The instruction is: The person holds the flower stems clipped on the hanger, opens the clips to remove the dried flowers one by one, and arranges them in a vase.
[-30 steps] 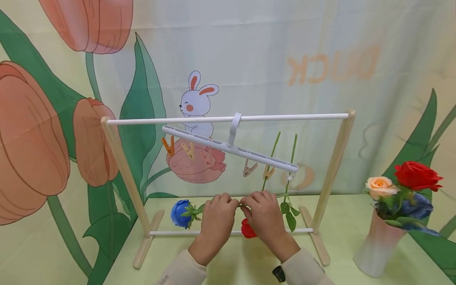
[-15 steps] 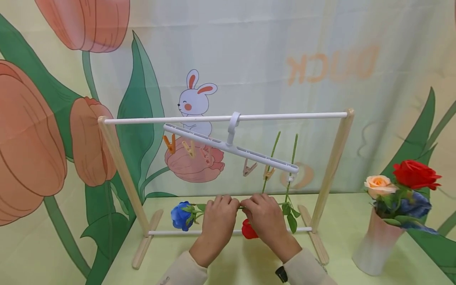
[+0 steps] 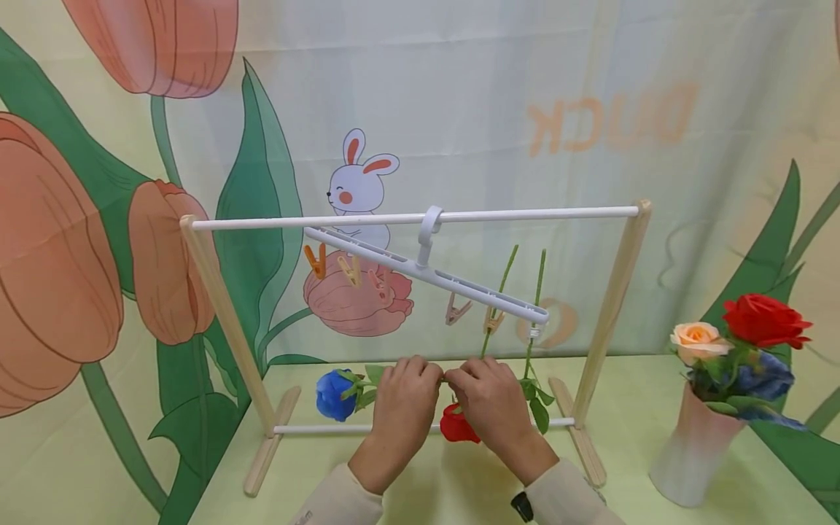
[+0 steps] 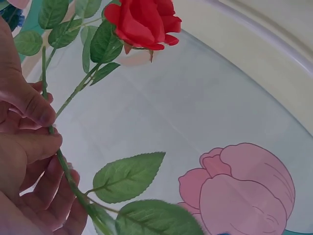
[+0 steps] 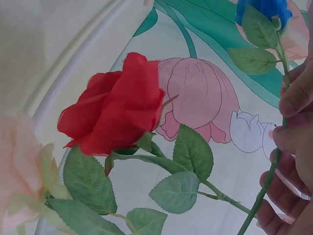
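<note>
Fingers (image 3: 429, 373) of the left hand (image 3: 400, 408) and fingers (image 3: 459, 378) of the right hand (image 3: 488, 408) are curled and pinch the same thin green stem (image 4: 61, 161), their tips almost meeting in the middle of the head view. That stem belongs to the blue rose (image 3: 333, 394), which lies sideways just left of the left hand, its bloom low over the green surface (image 3: 630, 445) and close to the left foot of the wooden rack (image 3: 226, 313). In the left wrist view the thumb and forefinger press the stem between them, leaves spreading below the grip.

Just under the right hand hangs a red rose (image 3: 457, 426), bloom downward, in front of the rack's lower white rod (image 3: 328, 429). Its stem rises behind the hand to a tilted white hanger (image 3: 426, 273), which hooks over the top white rod (image 3: 525, 214). Small pegs dangle from the hanger: orange and yellow ones on the raised left end, and others toward the lower right end, where two green stems are clipped upright.

Well apart on the right stands a pale pink vase (image 3: 692, 448) holding a red, a peach and a blue rose. Behind everything hangs a printed cloth (image 3: 98, 219) with tulips and a rabbit.
</note>
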`<action>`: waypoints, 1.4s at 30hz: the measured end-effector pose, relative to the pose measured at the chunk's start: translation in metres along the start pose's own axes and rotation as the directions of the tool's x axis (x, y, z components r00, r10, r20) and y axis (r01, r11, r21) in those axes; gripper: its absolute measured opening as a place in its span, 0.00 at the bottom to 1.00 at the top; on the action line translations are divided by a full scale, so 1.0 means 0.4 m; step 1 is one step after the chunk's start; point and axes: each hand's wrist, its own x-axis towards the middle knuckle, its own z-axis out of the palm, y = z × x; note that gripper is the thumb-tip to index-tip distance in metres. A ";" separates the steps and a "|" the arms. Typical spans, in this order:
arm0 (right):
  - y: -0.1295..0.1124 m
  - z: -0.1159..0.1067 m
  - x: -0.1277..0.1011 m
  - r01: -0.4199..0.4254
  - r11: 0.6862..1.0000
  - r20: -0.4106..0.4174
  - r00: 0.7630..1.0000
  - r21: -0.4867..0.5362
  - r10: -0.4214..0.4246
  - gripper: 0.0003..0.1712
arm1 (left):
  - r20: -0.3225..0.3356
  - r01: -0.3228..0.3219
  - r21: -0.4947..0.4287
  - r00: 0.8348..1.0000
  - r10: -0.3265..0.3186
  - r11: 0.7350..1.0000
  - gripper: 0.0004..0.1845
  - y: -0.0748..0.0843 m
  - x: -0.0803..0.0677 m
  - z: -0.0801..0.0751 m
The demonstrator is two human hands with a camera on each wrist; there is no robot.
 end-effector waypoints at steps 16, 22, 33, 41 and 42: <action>0.059 -0.092 0.034 -0.277 0.930 -0.202 0.923 0.243 0.328 0.09 | -0.116 -0.054 -0.161 0.993 0.036 0.985 0.09 0.028 -0.002 0.002; 0.102 -0.166 0.042 -0.449 0.791 -0.225 0.792 0.415 0.567 0.06 | 0.114 0.126 -0.345 0.989 -0.092 0.930 0.06 0.030 0.003 0.044; 0.199 -0.262 0.000 -0.637 0.656 -0.266 0.604 0.405 0.751 0.10 | 0.284 0.351 -0.585 0.933 -0.220 0.731 0.11 0.041 0.053 0.092; 0.263 -0.312 -0.060 -0.724 0.589 -0.295 0.511 0.358 0.807 0.13 | 0.312 0.395 -0.635 0.917 -0.248 0.664 0.17 0.068 0.097 0.110; 0.270 -0.321 -0.067 -0.738 0.577 -0.297 0.496 0.351 0.816 0.14 | 0.322 0.403 -0.639 0.914 -0.248 0.655 0.18 0.073 0.103 0.114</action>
